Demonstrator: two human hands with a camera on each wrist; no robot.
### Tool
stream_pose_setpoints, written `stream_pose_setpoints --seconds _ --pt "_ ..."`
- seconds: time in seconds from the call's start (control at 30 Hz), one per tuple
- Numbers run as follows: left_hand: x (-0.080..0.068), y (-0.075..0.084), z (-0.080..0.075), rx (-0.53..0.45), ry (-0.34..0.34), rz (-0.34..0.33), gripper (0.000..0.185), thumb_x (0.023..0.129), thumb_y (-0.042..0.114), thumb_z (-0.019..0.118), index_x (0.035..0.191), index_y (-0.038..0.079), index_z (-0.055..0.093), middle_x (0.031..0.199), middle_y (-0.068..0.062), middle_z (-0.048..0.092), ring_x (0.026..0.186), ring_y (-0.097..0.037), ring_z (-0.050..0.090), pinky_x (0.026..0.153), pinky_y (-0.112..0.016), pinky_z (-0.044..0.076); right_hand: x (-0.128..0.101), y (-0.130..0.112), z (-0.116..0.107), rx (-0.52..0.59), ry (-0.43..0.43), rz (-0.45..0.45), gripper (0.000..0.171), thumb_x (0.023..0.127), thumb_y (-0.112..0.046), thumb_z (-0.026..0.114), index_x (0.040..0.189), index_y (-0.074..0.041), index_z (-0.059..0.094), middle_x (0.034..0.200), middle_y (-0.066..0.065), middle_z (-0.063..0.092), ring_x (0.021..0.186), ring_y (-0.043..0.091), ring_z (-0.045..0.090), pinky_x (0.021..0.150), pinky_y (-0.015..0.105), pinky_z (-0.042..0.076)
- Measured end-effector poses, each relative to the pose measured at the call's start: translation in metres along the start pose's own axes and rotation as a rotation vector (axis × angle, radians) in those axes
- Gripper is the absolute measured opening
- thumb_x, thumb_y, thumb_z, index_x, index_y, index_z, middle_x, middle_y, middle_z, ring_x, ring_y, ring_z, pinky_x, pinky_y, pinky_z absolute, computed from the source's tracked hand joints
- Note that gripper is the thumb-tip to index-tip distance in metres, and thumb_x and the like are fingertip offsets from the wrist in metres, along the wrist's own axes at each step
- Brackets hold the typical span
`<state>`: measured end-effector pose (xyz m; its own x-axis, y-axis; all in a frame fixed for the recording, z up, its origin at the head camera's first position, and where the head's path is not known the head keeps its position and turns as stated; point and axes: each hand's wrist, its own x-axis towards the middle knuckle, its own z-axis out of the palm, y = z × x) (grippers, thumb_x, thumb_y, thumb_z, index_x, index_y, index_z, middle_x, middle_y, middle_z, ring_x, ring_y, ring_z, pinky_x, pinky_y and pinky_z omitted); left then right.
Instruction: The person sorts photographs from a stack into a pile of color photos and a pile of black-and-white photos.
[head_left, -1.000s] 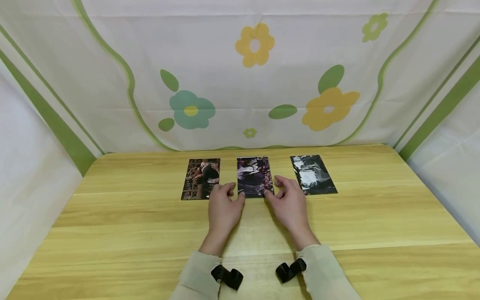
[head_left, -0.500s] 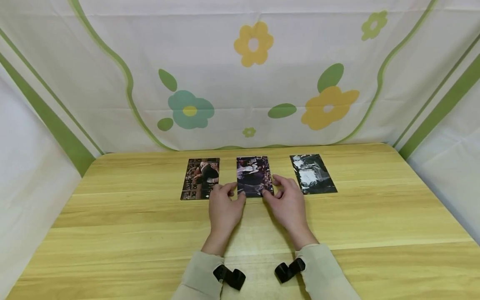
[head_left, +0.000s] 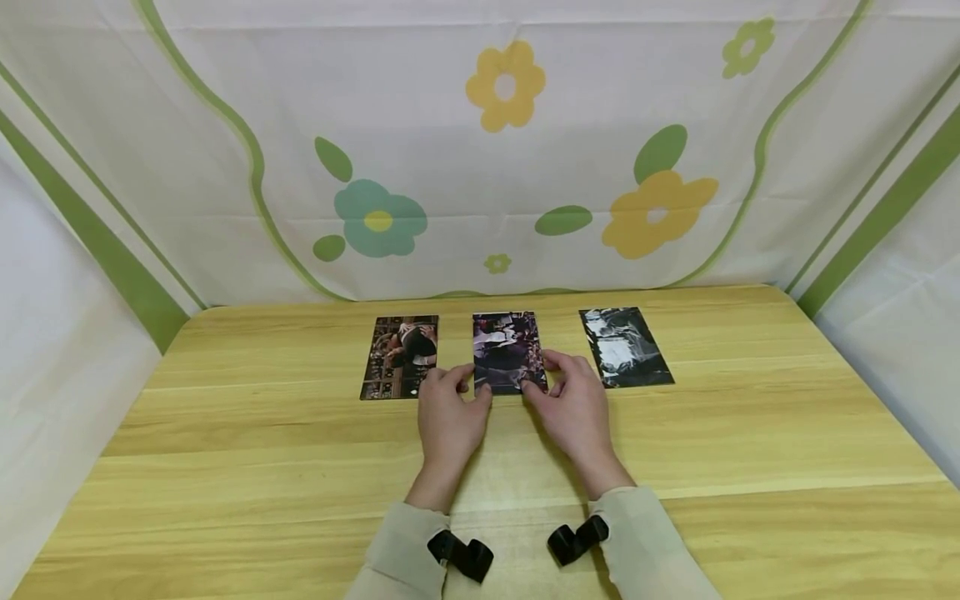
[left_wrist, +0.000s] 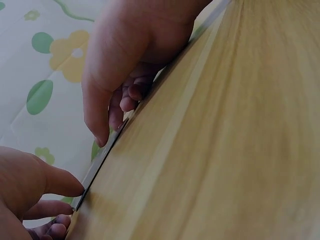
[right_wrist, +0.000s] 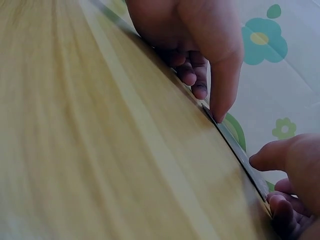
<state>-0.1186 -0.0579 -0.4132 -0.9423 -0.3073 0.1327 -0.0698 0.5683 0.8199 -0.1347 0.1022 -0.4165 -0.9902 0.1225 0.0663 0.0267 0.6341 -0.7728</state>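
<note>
Almost nothing has changed: my left hand [head_left: 452, 417] and right hand [head_left: 577, 408] still hold the middle photo [head_left: 506, 350] at its near corners, thumbs and bent fingers nearly closed. It lies on the table [head_left: 300, 467] between the brown photo [head_left: 402, 354] and the grey photo [head_left: 628, 348] — steadying, I judge.

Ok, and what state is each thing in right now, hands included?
Left photo, flat, face up
Middle photo, face up, held
Right photo, flat, face up
Left hand, gripping middle photo's left edge
Right hand, gripping middle photo's right edge
Cloth, hanging, creased
Wrist devices, worn
</note>
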Motion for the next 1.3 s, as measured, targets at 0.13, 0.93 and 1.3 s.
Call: stream_pose_setpoints --seconds 0.13,0.93,1.3 --pt "-0.0002 -0.0007 0.0006 0.003 0.006 0.007 0.035 0.086 0.009 0.083 0.118 -0.002 0.080 0.089 -0.010 0.059 0.086 -0.024 0.049 0.074 -0.034 0.038 0.0001 0.0006 0.0006 -0.003 0.002 0.000 0.061 0.089 -0.023 0.086 0.145 -0.008 0.065 0.126 0.010 0.068 0.079 0.017 0.059 0.077 0.033 0.046" --pt "0.0003 -0.0030 0.0016 0.004 -0.010 0.010 0.035 0.088 0.010 0.083 0.121 -0.001 0.079 0.092 -0.010 0.062 0.083 -0.022 0.047 0.075 -0.033 0.037 -0.0013 0.0013 0.0012 0.035 0.041 -0.011 0.056 0.090 -0.021 0.084 0.143 -0.015 0.069 0.111 0.006 0.070 0.077 0.015 0.059 0.077 0.033 0.046" --pt "0.0003 -0.0036 0.0007 -0.029 -0.006 0.005 0.034 0.089 0.010 0.083 0.121 0.001 0.079 0.096 -0.011 0.066 0.081 -0.020 0.049 0.075 -0.032 0.039 -0.0017 0.0004 0.0011 0.078 0.021 0.028 0.057 0.089 -0.019 0.085 0.143 -0.016 0.068 0.125 0.006 0.069 0.079 0.015 0.061 0.073 0.030 0.048"
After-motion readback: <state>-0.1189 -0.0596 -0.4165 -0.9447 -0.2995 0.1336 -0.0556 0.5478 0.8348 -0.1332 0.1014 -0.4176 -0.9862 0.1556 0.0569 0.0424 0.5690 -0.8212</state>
